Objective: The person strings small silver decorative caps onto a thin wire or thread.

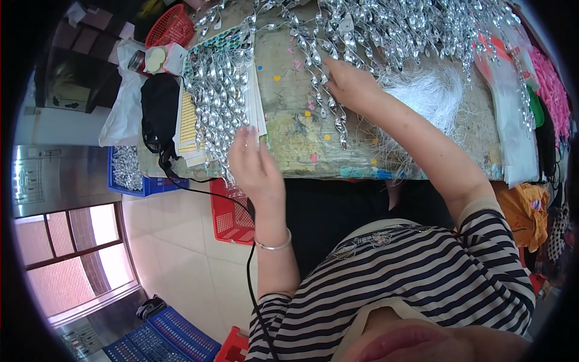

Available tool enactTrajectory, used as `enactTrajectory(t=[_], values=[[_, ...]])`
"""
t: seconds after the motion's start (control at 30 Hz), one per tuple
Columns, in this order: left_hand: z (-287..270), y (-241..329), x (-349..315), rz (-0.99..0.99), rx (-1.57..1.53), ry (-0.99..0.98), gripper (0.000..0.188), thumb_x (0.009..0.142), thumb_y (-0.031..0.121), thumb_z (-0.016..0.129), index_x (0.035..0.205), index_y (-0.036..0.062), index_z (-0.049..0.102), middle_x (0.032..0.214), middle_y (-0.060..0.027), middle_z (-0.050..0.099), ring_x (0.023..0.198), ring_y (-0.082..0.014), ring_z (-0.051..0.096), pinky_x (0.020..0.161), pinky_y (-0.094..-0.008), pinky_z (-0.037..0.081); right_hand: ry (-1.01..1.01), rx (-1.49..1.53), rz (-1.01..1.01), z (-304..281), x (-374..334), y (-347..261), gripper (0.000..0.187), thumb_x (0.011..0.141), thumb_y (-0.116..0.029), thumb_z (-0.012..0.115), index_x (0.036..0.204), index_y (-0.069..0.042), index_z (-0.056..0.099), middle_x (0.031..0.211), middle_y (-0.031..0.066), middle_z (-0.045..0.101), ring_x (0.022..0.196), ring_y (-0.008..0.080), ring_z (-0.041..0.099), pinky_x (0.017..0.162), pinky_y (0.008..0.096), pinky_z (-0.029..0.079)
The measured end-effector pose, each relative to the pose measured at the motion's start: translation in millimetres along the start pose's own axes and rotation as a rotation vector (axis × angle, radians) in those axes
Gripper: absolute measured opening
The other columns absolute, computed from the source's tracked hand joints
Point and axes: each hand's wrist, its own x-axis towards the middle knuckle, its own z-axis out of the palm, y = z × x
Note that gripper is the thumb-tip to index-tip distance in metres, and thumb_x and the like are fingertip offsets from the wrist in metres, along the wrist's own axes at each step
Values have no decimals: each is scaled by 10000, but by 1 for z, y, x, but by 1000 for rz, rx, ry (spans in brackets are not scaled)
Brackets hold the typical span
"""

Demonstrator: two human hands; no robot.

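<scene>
Silver twisted strands (220, 102) at frame centre-left are pinched by left hand (253, 166); another strand (325, 96) is touched by right hand (350, 84), fingers closed.

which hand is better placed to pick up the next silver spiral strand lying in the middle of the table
Probably the right hand: its fingertips already rest on that silver spiral strand, while the left hand sits by the silver pile at the table edge.

– Where's the camera? 
– On the person's head, looking steeply down, close over the worktable (289, 130), which fills twelve o'clock.
– Just one view? 
– Yes, a fisheye; floor (181, 253) at seven o'clock, striped shirt (410, 283) at five, edges bending
</scene>
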Motion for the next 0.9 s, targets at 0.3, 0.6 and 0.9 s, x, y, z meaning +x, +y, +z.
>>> enactTrajectory(t=[0.3,0.6,0.9], values=[[-5,41,-45,-183,-329,-209,217,828,-14,587,1038,-5,644,1030,-140,632,947,-254,611,841,-321,468,-33,-9,106,11,22,3,359,797,-121,573,1145,-55,514,831,100,649,801,296,630,686,399,486],[-8,51,-43,-474,-693,-237,281,896,41,550,1169,-25,558,1106,-141,605,971,-217,602,807,-317,491,-85,727,-11,-49,-36,-18,293,826,-106,596,1104,-39,531,794,27,620,707,95,569,627,263,457],[-6,85,0,-677,-1124,-432,256,971,178,457,1166,13,480,855,-48,563,683,-62,500,553,-192,405,-223,804,-97,-42,-161,-60,154,825,-97,625,956,-54,557,795,53,616,632,120,575,579,267,461]])
